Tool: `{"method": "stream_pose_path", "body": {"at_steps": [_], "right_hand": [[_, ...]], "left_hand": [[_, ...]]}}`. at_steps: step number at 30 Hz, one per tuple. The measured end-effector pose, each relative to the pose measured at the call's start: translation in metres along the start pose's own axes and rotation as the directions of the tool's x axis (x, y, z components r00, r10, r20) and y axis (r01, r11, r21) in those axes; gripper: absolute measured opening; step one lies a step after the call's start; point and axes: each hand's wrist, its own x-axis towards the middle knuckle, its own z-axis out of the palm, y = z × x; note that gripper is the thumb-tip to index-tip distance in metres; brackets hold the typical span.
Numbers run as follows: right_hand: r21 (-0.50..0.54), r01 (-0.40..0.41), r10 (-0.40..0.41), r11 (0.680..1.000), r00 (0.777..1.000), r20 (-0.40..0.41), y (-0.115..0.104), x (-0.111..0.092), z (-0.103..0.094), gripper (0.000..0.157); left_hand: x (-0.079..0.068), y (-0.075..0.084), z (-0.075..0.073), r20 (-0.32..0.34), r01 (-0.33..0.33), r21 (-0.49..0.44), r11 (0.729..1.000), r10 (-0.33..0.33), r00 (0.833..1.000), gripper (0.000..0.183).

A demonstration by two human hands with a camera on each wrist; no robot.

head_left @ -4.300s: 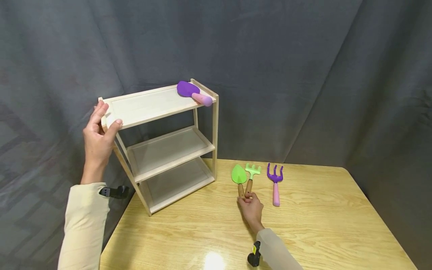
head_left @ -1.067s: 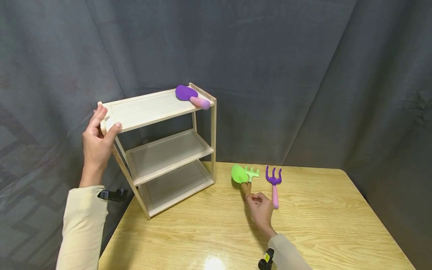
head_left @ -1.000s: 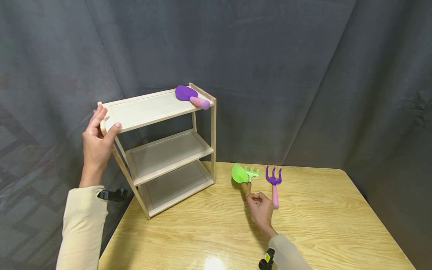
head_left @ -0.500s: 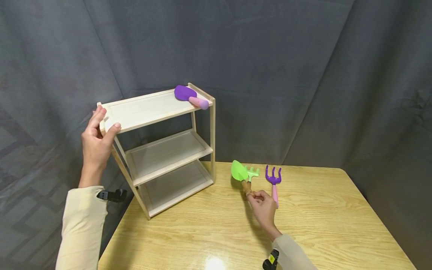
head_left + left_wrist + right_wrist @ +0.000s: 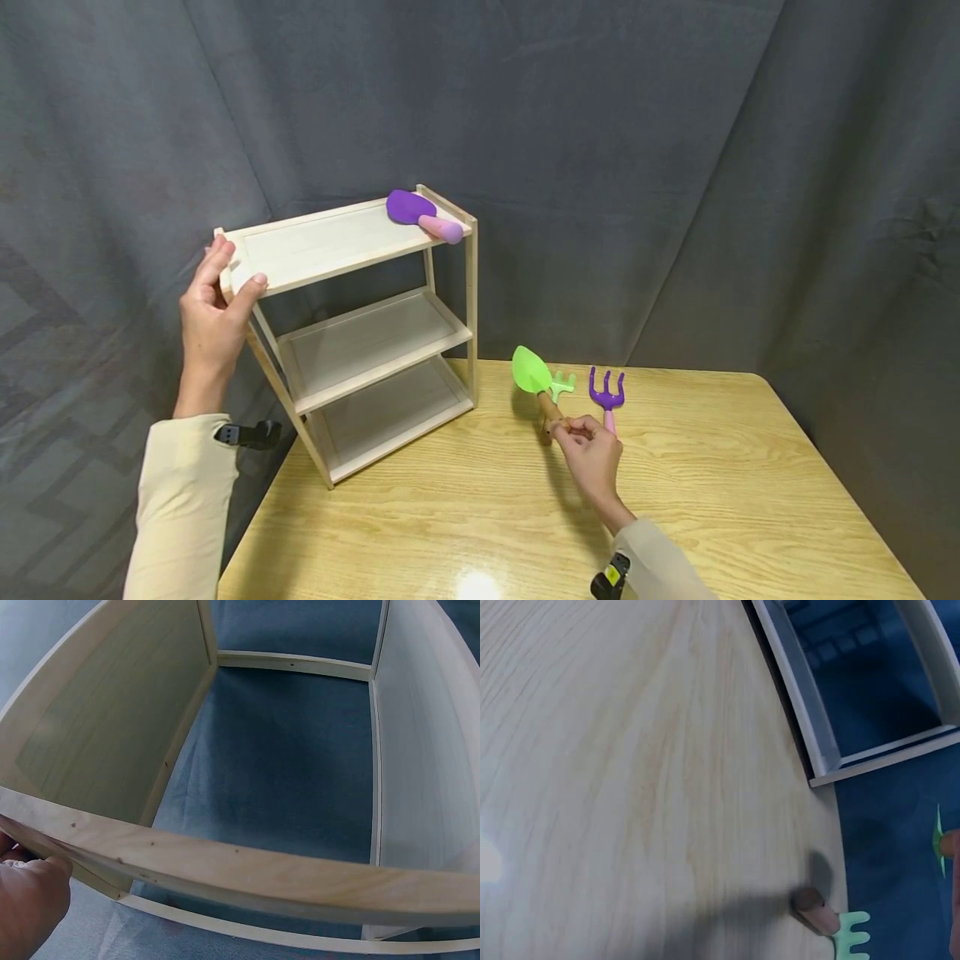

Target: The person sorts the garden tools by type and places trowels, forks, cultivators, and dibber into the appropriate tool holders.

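Observation:
In the head view my right hand point(image 5: 592, 460) pinches the wooden handle of a green toy trowel point(image 5: 531, 370), its blade pointing up and left, raised over the table. Partly behind it lies a light green hand rake point(image 5: 562, 384); its wooden handle shows in the right wrist view point(image 5: 815, 910). A purple garden fork point(image 5: 607, 392) with a pink handle lies just beyond the right hand, which covers its lower end. My left hand point(image 5: 213, 325) grips the upper left end of a three-tier wooden shelf point(image 5: 322, 242), thumb on the top board, fingers over the end rail.
A purple trowel point(image 5: 408, 207) with a pink handle lies at the right end of the top board. Both lower boards of the shelf hold nothing. The wooden table point(image 5: 712, 483) ends at a dark grey curtain point(image 5: 600, 167) behind.
The right hand has taken the green trowel by its handle and lifted it off the table, shifting slightly right and up. The left hand keeps its grip on the shelf.

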Motion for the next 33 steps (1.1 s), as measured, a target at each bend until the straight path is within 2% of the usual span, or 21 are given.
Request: {"method": "stream_pose_path", "body": {"at_steps": [4, 12, 23, 33], "right_hand": [[-0.006, 0.021, -0.021, 1.0, 1.0, -0.012, -0.004, 0.003, -0.002, 0.012], [0.032, 0.089, -0.088, 0.996, 0.996, -0.033, -0.015, 0.009, -0.008, 0.009], [0.037, 0.101, -0.1, 0.994, 0.994, -0.034, -0.03, 0.009, -0.011, 0.012], [0.093, 0.139, -0.137, 0.986, 0.99, -0.037, -0.05, 0.007, -0.017, 0.016]], "left_hand": [[0.002, -0.008, -0.002, -0.001, 0.002, 0.006, 1.0, -0.002, 1.0, 0.062], [0.003, -0.009, -0.001, 0.001, -0.002, 0.027, 1.0, 0.002, 1.0, 0.062], [0.003, -0.012, -0.001, 0.01, 0.008, 0.038, 0.999, -0.008, 1.0, 0.062], [0.003, -0.013, -0.002, 0.004, 0.007, 0.007, 1.0, -0.007, 1.0, 0.062]]}}
